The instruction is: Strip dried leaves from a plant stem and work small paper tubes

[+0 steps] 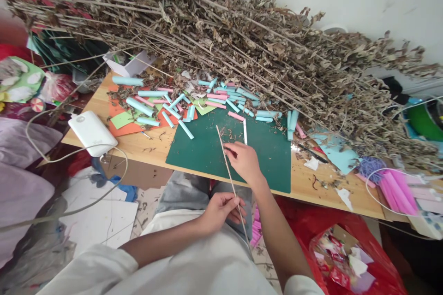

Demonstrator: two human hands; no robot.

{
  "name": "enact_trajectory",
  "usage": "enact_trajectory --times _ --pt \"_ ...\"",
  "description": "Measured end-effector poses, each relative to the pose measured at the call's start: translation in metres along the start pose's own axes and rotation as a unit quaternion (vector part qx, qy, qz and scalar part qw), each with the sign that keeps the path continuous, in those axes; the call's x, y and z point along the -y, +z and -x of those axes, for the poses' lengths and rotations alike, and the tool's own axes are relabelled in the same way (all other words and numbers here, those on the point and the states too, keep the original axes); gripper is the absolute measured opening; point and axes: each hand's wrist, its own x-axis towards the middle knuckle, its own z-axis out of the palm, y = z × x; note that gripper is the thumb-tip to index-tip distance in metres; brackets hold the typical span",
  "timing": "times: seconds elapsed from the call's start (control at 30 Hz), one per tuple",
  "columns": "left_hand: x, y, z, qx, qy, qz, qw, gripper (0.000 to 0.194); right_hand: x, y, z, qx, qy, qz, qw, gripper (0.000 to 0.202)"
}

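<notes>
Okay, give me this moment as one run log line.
Left hand: holds thin dry stem | right hand: fingers at stem's upper part | green mat: beneath upper stem | paper rolls: on and beyond mat

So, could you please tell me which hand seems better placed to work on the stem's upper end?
Likely the right hand: its fingertips are close to that end of the stem, above the green mat, while the left hand grips it lower down.

We see a plain dark green mat (270, 166), light blue and pink paper rolls (138, 107), and a red bag (374, 249) beside a white shirt (180, 258).
</notes>
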Motion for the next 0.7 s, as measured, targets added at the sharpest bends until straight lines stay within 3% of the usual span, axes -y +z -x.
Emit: enact_trajectory --times 0.17,0.27,0.4,0.5,0.6,0.7 --pt "0.002 -0.001 0.000 0.005 0.005 0.004 1.000 0.056 -0.008 0.001 -0.002 -0.039 0.012 0.096 0.995 0.029" --pt "0.002 -0.001 0.000 0.001 0.011 0.006 1.000 0.056 -0.012 -0.006 -0.006 -0.054 0.015 0.095 0.994 0.028" --pt "0.002 0.000 0.001 -0.001 0.003 0.009 1.000 0.056 -0.006 -0.012 -0.012 -0.090 0.063 -0.069 0.992 0.028" --pt "0.003 0.002 0.001 0.002 -0.004 0.008 1.000 0.056 0.002 -0.007 -0.017 -0.063 0.138 -0.211 0.966 0.038" --pt "0.003 0.003 0.003 0.008 -0.006 -0.002 1.000 0.055 0.006 0.002 -0.023 -0.032 0.178 -0.286 0.941 0.042" --pt "0.001 0.003 0.004 0.011 -0.006 -0.012 1.000 0.056 0.007 0.010 -0.029 -0.066 0.197 -0.315 0.926 0.040"
